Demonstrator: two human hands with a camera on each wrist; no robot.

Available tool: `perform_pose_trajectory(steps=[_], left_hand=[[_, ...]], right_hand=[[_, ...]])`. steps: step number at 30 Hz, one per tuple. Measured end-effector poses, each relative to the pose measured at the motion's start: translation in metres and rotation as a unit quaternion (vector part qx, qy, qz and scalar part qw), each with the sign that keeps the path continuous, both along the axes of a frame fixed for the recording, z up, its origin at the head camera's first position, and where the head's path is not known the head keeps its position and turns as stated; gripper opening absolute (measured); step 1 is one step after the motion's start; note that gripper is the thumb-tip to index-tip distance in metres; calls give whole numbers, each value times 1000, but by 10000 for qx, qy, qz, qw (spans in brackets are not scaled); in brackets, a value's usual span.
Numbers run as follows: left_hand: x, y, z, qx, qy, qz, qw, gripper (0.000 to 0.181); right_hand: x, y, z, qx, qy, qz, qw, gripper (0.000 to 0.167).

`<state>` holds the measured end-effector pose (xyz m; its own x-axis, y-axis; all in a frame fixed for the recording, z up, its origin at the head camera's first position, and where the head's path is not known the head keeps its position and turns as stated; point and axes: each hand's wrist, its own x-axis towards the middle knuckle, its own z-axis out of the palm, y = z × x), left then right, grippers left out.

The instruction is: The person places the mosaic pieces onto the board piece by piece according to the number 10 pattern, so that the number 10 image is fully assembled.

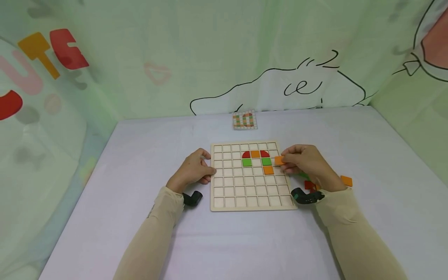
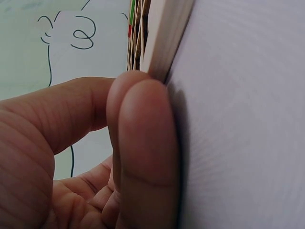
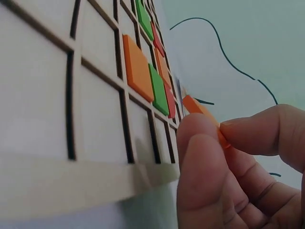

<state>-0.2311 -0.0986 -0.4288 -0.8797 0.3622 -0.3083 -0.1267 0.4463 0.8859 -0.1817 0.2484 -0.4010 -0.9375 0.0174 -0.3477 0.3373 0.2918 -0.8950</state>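
Note:
A square wooden grid board (image 1: 228,181) lies on the table. My left hand (image 1: 191,169) holds its left edge, fingertips at the rim in the left wrist view. Just over the board's right edge, my right hand (image 1: 303,160) pinches an orange square tile (image 1: 279,160) between thumb and fingers; the right wrist view shows it tilted, above the surface. Set in the grid are two red rounded tiles (image 1: 246,154), with an orange tile (image 1: 255,154) between them. Below the red ones sit two green tiles (image 1: 247,162), and another orange tile (image 1: 268,170) lies under the right green one.
Behind the board lies a small pattern card (image 1: 245,119) printed with a coloured grid. Loose tiles (image 1: 308,185) in red, green and orange lie partly hidden by the right hand and wrist. One orange tile (image 1: 346,181) lies right of that wrist. A printed curtain (image 1: 224,54) hangs behind.

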Motion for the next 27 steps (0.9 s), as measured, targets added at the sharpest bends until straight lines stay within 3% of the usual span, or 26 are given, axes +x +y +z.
perform_pose_trajectory(steps=[21,27], left_hand=[[-1,0,1,-43,-19,7,10000,49],[-2,0,-1,-47,-3,4,10000,49]], right_hand=[[-3,-22,3,-342,92,195,9992,34],[-6,-31,2,-219,26,241,9995,34]])
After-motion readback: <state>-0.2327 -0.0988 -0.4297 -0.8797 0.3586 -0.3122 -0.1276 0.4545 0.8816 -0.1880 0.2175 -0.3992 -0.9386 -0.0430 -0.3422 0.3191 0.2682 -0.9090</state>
